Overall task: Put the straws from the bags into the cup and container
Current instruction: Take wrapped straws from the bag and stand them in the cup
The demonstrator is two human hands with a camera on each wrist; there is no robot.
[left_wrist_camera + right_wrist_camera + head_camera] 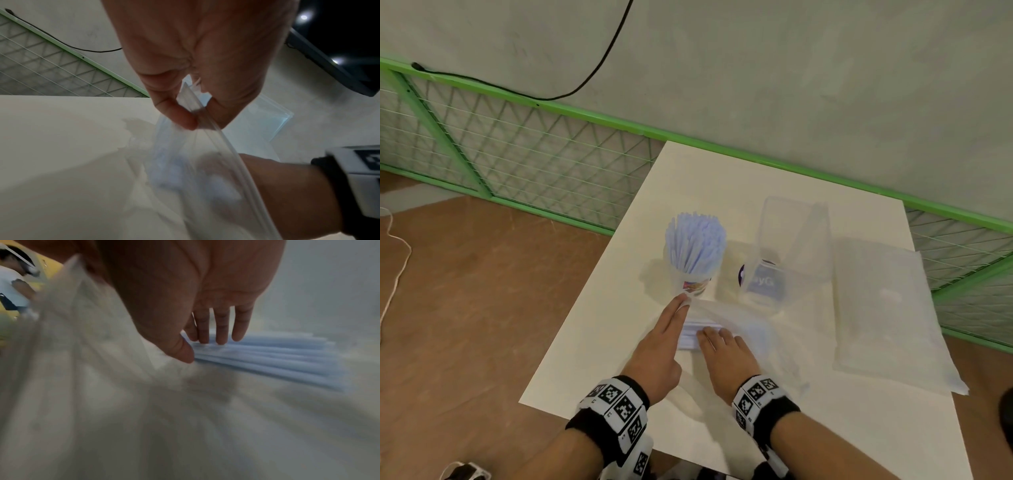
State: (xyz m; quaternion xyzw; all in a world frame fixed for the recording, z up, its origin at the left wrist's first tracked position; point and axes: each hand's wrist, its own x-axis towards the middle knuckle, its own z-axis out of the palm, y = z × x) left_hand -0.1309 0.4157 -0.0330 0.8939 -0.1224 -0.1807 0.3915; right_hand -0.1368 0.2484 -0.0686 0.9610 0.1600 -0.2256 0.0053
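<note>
Straws [267,360] lie flat inside the bag [739,322] at table [825,428] centre, long axis 9-to-3, right hand [726,346] nearer w/ straight fingers on the bundle, left hand [664,339] pinching the bag's mouth at 9, cup [693,274] at 12.

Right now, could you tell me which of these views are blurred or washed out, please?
Head view: sharp, though the container and spare bag wash pale against the table. Left wrist view: bag crisp at the left hand, smeared below. Right wrist view: heavy motion blur; straws soft, right hand dim.
</note>
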